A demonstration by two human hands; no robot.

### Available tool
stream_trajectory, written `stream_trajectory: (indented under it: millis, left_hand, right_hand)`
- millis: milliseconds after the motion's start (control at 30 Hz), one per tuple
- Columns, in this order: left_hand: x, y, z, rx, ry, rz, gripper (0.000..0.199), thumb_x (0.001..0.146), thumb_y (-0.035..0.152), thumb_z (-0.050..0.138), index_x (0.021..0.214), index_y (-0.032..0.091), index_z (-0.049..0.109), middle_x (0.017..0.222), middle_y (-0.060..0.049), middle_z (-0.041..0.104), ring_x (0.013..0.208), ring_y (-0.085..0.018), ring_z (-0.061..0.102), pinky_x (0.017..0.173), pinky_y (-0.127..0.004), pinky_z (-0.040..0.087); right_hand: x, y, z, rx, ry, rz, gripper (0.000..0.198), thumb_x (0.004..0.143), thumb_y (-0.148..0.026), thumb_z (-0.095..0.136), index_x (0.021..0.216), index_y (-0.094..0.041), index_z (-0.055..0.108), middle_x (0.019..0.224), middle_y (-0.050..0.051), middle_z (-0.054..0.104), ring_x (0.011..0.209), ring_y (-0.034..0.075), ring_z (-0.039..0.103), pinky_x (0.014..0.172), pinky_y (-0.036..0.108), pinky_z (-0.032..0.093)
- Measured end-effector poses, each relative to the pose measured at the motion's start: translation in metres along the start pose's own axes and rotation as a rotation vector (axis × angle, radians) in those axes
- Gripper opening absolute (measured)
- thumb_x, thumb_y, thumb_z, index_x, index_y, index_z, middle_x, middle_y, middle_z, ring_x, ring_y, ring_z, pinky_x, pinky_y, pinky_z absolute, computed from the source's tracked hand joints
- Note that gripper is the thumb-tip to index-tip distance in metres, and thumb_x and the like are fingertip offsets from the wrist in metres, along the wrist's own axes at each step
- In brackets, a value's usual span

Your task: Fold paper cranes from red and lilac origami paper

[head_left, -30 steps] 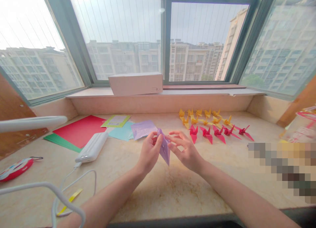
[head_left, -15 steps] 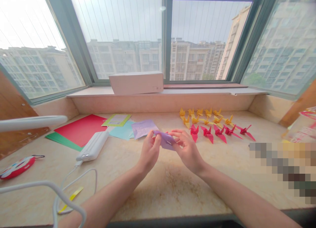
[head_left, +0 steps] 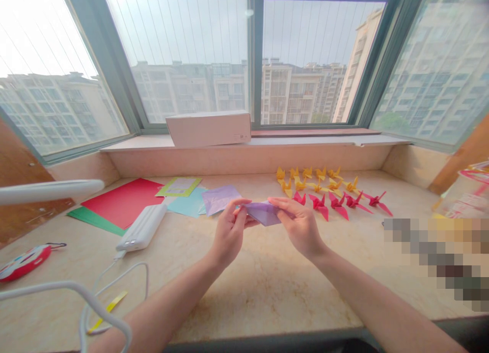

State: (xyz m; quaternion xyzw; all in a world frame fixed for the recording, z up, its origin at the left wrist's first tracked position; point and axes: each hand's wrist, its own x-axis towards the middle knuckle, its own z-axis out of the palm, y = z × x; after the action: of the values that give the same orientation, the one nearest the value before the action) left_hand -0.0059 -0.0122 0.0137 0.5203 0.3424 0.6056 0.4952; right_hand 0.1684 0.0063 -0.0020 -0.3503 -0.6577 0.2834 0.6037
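Observation:
A folded piece of purple origami paper is held up over the counter between my two hands. My left hand pinches its left end between thumb and fingers. At the right end, my right hand grips it the same way. The paper tapers to a point along its lower edge. Just behind my left hand lies a flat purple sheet, partly over light blue paper. Beyond my right hand stand folded pink paper cranes in a row, with several yellow paper cranes behind them.
To the left lie red paper, green paper, a yellow-green packet and a white power bank with a cable. A red-and-white item sits far left. A white box rests on the sill; a clear plastic container is at right.
The purple paper now shows a wider, flatter face with a point below. My right hand has shifted right and turned its grip; the left keeps hold. The view has shifted slightly.

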Motion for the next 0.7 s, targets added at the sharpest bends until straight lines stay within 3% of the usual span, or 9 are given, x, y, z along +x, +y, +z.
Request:
stream_trajectory:
  millis: [200,367,533,700]
  left_hand:
    - [0.001,0.0,-0.004,0.143,-0.006,0.021,0.027,0.079,0.038,0.072,0.089,0.018,0.057,0.074,0.0,0.067,0.07,-0.016,0.068,0.068,-0.032,0.06]
    - [0.003,-0.004,-0.009,0.402,0.036,0.108,0.025,0.074,0.034,0.078,0.086,0.018,0.064,0.078,-0.003,0.07,0.072,-0.018,0.068,0.057,-0.023,0.052]
    - [0.003,-0.003,-0.01,0.476,0.054,0.152,0.014,0.075,0.029,0.075,0.076,0.017,0.068,0.076,-0.005,0.073,0.069,-0.02,0.07,0.062,-0.026,0.053]
    - [0.002,-0.001,-0.01,0.481,0.12,0.247,0.005,0.074,0.02,0.073,0.071,0.019,0.068,0.079,-0.004,0.075,0.074,-0.02,0.071,0.068,-0.028,0.054]
  right_hand:
    - [-0.002,-0.002,-0.001,-0.032,-0.047,-0.041,0.023,0.085,-0.018,0.059,0.1,-0.024,0.076,0.108,0.007,0.072,0.101,0.022,0.067,0.08,0.035,0.059]
    - [-0.005,-0.003,0.001,-0.024,-0.125,-0.059,0.028,0.084,-0.014,0.056,0.101,-0.025,0.075,0.105,0.006,0.071,0.097,0.021,0.067,0.073,0.032,0.06]
    - [-0.007,-0.004,0.003,-0.042,-0.19,-0.081,0.029,0.085,-0.014,0.055,0.103,-0.025,0.076,0.106,0.006,0.072,0.097,0.021,0.068,0.074,0.032,0.06]
    - [-0.008,-0.006,0.002,-0.032,-0.147,-0.09,0.03,0.087,-0.014,0.054,0.103,-0.026,0.076,0.108,0.006,0.074,0.099,0.022,0.069,0.08,0.035,0.06]
